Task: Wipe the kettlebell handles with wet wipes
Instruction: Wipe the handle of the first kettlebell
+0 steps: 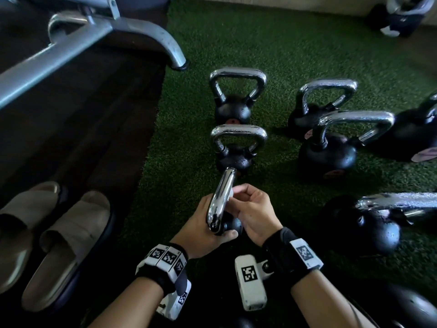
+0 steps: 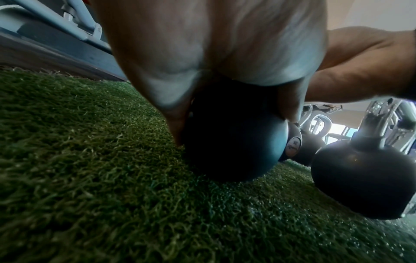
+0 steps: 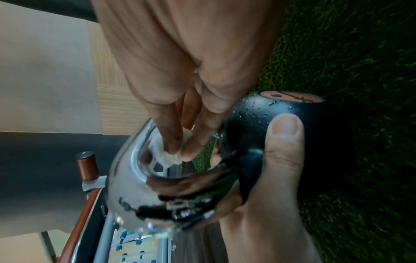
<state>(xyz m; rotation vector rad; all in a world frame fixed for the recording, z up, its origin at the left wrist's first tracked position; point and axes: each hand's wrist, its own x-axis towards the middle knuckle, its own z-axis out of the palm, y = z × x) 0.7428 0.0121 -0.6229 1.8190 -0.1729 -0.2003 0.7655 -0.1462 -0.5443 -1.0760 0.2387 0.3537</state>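
1. At far left, a pair of slippers (image 1: 54,237) lies on the dark floor, with a grey metal frame (image 1: 94,41) above them. Neither has a part in the work.
2. The left hand (image 1: 203,228) grasps the black ball of the near kettlebell (image 2: 231,142), thumb across its front. The ball rests on the turf (image 1: 283,55), tipped away from the person.
3. Its chrome handle (image 1: 221,200) runs lengthwise straight out from the person, edge-on to the head camera, between the two hands.
4. The right hand (image 1: 253,209), just right of the handle, pinches a small white wipe (image 3: 167,156) in its curled fingertips (image 3: 173,142). The right wrist view shows the wipe pressed against the inside of the handle loop.
5. The relation that counts: the handle lies immediately left of the right hand and points forward. So the wiping stroke should, I judge, travel forward and back along the bar. The left hand is placed to hold the ball steady, not to wipe.
6. Beyond stand two more kettlebells in line (image 1: 236,95) (image 1: 238,147).
7. Further right, several others (image 1: 331,147) sit well apart on the turf, handles crosswise. Droplets show on some, but which have been wiped I cannot tell.
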